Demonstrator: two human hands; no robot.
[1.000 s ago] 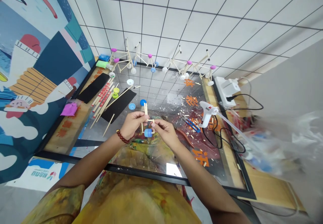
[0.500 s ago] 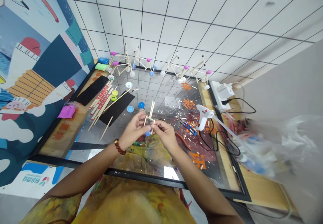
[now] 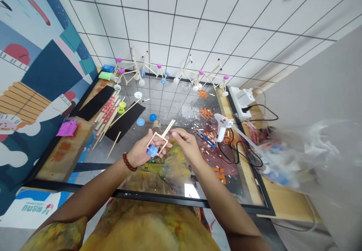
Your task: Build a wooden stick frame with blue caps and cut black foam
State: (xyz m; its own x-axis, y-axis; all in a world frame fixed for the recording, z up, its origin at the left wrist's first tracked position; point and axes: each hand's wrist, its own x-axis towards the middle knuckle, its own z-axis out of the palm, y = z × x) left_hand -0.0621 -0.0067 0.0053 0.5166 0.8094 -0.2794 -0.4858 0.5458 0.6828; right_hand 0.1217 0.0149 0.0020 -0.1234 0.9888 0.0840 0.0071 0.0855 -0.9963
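Observation:
My left hand (image 3: pixel 140 150) is turned palm up, with a small wooden stick frame (image 3: pixel 157 134) held across its fingers. The frame is a three-sided shape with two parallel sticks running out from its crossbar, away from me. A blue plastic cap (image 3: pixel 152 151) is at one leg of the frame, over the palm. Just right of the parallel sticks is my right hand (image 3: pixel 185 143), its thumb and fingertips drawn together. Whether those fingertips hold anything small or touch the frame, I cannot make out.
A white glue gun (image 3: pixel 223 126) rests at the right, near blue-handled cutters (image 3: pixel 206 138) and scattered scraps. Wooden chopsticks (image 3: pixel 109 111) and black sheets (image 3: pixel 127 120) lie left. Several stick models (image 3: pixel 198 77) line the back edge. A power strip (image 3: pixel 240 100) sits at right.
The frame has tipped over into my left palm, which has turned up, exposing the blue cap. My right hand has moved off the frame's leg toward the right. The view has shifted slightly.

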